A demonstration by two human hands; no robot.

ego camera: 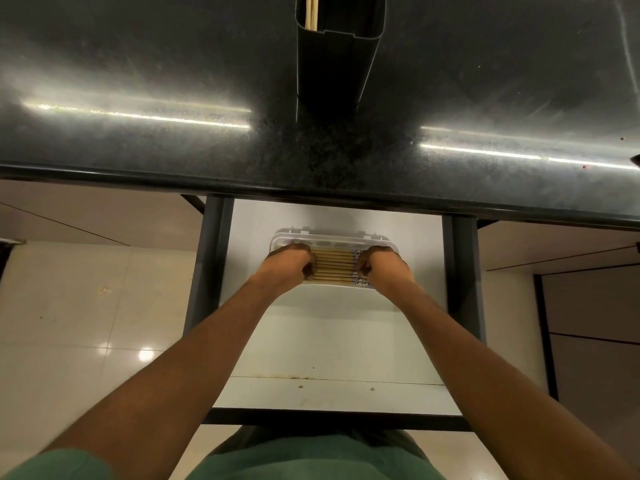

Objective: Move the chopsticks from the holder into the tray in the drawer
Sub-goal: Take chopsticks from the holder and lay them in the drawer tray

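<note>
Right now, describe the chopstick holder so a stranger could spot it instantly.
Start at the dark polished countertop above the open drawer. The holder is the tall black rectangular container standing at its middle, in line with the white tray. It is the only thing upright there, with pale chopstick ends showing inside its open top.

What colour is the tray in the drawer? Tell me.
White, seen in the head view: the tray holds tan chopsticks.

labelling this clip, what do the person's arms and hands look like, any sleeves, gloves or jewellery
Both forearms are bare right up to the bottom edge of the view, with no sleeves showing. The left hand and right hand wear no gloves, and no watch, bracelet or ring can be seen. Green clothing shows at the bottom edge.
</note>
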